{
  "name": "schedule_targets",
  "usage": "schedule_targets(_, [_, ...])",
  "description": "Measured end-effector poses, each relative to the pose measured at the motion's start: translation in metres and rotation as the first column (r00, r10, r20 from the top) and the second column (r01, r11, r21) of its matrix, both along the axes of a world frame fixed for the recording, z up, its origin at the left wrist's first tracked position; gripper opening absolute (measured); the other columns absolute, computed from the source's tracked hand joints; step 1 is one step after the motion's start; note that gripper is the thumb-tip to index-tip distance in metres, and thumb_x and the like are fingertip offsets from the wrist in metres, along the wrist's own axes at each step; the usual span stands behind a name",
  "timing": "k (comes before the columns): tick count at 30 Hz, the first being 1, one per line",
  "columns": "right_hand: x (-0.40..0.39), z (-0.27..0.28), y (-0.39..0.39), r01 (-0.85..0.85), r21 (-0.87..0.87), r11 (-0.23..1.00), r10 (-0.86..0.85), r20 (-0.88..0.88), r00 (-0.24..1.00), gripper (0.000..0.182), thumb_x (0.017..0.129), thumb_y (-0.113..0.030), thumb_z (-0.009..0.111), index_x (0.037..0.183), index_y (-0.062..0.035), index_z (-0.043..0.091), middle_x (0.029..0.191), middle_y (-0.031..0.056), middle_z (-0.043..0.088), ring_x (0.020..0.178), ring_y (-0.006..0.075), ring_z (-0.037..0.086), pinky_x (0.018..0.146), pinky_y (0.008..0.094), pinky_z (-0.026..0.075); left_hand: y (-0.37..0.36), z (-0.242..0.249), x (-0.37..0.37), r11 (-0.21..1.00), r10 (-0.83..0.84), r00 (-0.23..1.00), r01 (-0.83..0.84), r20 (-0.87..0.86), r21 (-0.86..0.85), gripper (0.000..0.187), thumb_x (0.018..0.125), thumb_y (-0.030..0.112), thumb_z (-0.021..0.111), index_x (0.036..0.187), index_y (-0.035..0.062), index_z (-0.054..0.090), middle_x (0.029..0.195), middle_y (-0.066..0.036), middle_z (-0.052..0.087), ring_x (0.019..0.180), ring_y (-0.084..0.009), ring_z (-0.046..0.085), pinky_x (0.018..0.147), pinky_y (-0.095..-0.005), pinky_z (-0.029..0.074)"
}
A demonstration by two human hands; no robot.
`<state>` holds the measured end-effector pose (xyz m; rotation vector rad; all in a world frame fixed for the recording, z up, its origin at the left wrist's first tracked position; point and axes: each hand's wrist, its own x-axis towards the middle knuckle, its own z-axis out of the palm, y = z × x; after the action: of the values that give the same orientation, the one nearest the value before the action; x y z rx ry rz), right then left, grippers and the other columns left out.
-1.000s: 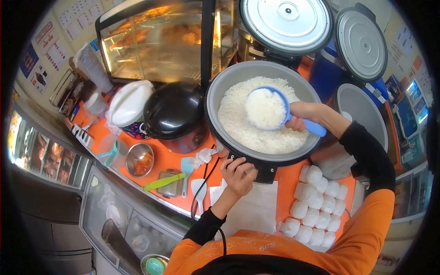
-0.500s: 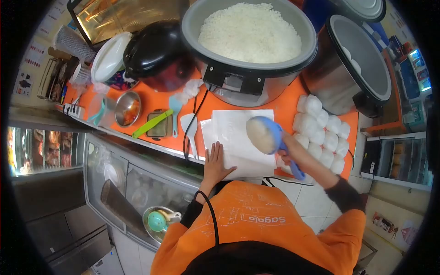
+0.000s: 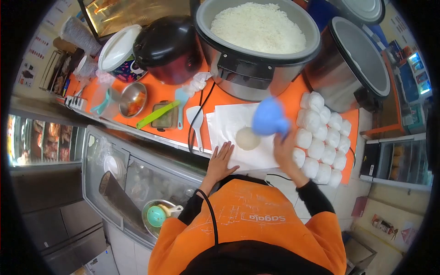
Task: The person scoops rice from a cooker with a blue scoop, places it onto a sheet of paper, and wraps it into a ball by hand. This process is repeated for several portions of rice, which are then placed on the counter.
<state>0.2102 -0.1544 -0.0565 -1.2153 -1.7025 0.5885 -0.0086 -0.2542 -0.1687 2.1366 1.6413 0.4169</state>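
My left hand (image 3: 222,162) lies flat with fingers apart on the near left edge of the white paper sheets (image 3: 224,119). In my right hand (image 3: 284,153) is the handle of a blue scoop (image 3: 270,118), its rounded back showing and slightly blurred. A molded mound of rice (image 3: 248,138) sits on the paper just left of the scoop. Beyond the paper, a large rice cooker (image 3: 247,75) stands with its lid off, full of white rice (image 3: 259,28). To the right, several white wrapped bundles (image 3: 316,149) are stacked in rows on the orange table.
Left of the paper are a white rice paddle (image 3: 196,126), light-blue spatula (image 3: 181,105), green-handled tool (image 3: 158,114) and metal bowl (image 3: 133,100). A black-lidded pot (image 3: 167,48) stands behind. An open steel container (image 3: 341,68) is at right. A glass-topped case (image 3: 151,183) lies below the left table edge.
The scoop, facing up with rice in it, has been turned over, and the rice now sits on the paper. My left hand stays on the paper's edge.
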Motion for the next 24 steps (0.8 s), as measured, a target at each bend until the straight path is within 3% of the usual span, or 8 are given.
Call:
schedule_targets(3, [-0.012,0.132,0.044,-0.041,0.023,0.999,0.046,-0.597,0.801,0.047,0.095,-0.013,0.039,0.136,-0.0089,0.017,0.092,0.0084,0.049,0.064,0.01,0.048,0.056,0.0214,0.043,-0.001,0.008,-0.004,0.997,-0.082,0.997,0.082,-0.008,0.007,0.064,0.079,0.044,0.061,0.133,0.0169,0.041,0.143,-0.01,0.029,0.135,-0.0285,0.022,0.11,-0.0476,0.014])
schedule_targets(6, [-0.004,0.2,0.119,0.023,0.483,0.875,0.001,-0.05,0.999,0.035,0.091,-0.012,0.049,0.124,-0.0035,0.041,0.098,0.0113,0.054,0.09,0.0178,0.052,0.08,0.0313,0.043,0.008,0.013,-0.003,0.989,-0.099,0.995,0.095,0.033,0.112,0.038,0.077,0.034,0.065,0.112,0.021,0.058,0.129,-0.008,0.042,0.124,-0.0278,0.035,0.105,-0.0475,0.02])
schedule_targets(9, [-0.01,0.215,0.107,0.125,0.672,0.73,-0.261,0.104,0.96,0.03,0.09,-0.011,0.047,0.119,-0.0029,0.045,0.107,0.0103,0.052,0.096,0.0195,0.053,0.087,0.0302,0.041,0.018,0.015,-0.005,0.981,-0.121,0.982,0.095,0.148,0.17,0.023,0.071,0.024,0.071,0.091,0.0154,0.063,0.109,-0.004,0.049,0.109,-0.0249,0.043,0.095,-0.0442,0.026])
schedule_targets(13, [0.003,0.102,0.04,-0.045,0.5,0.865,0.042,0.016,0.999,0.017,0.081,-0.002,0.056,0.097,-0.0019,0.056,0.093,0.0104,0.059,0.087,0.0267,0.056,0.083,0.0356,0.042,0.024,0.018,-0.01,0.983,-0.129,0.963,0.093,0.236,0.159,0.021,0.064,0.022,0.076,0.081,0.0162,0.066,0.098,0.001,0.055,0.105,-0.0207,0.047,0.092,-0.0399,0.027])
schedule_targets(15, [0.011,0.02,-0.008,-0.282,-0.042,0.959,0.285,0.196,0.938,0.019,0.078,-0.003,0.059,0.096,-0.0078,0.059,0.086,0.0056,0.062,0.078,0.0274,0.059,0.077,0.0387,0.045,0.024,0.012,-0.012,0.988,-0.124,0.957,0.095,0.262,0.118,0.021,0.063,0.021,0.077,0.08,0.0159,0.067,0.097,0.001,0.055,0.104,-0.0204,0.047,0.092,-0.0397,0.027])
schedule_targets(16, [0.015,-0.018,-0.025,-0.431,-0.353,0.831,0.495,0.113,0.862,0.02,0.076,-0.009,0.063,0.096,-0.0114,0.06,0.088,0.0043,0.06,0.087,0.026,0.057,0.08,0.0387,0.043,0.024,0.01,-0.012,0.99,-0.121,0.954,0.098,0.274,0.097,0.021,0.063,0.021,0.077,0.08,0.0157,0.067,0.096,0.002,0.056,0.104,-0.0203,0.048,0.092,-0.0396,0.027])
schedule_targets(18, [0.022,-0.064,-0.052,-0.461,-0.217,0.861,0.509,0.368,0.778,0.023,0.074,-0.016,0.066,0.096,-0.0124,0.059,0.092,0.0024,0.059,0.098,0.0228,0.052,0.085,0.0358,0.039,0.025,0.013,-0.012,0.991,-0.12,0.95,0.096,0.29,0.097,0.018,0.065,0.021,0.075,0.079,0.0145,0.067,0.096,0.001,0.055,0.104,-0.0202,0.047,0.092,-0.0402,0.026])
schedule_targets(24, [0.03,-0.101,-0.056,-0.39,-0.284,0.876,0.472,0.341,0.813,0.023,0.071,-0.023,0.069,0.09,-0.0122,0.062,0.097,0.0002,0.059,0.098,0.0216,0.05,0.085,0.0356,0.038,0.029,0.002,-0.018,0.991,-0.131,0.939,0.111,0.319,0.08,0.017,0.066,0.019,0.075,0.079,0.0139,0.066,0.096,0.001,0.055,0.105,-0.0202,0.047,0.093,-0.0396,0.025])
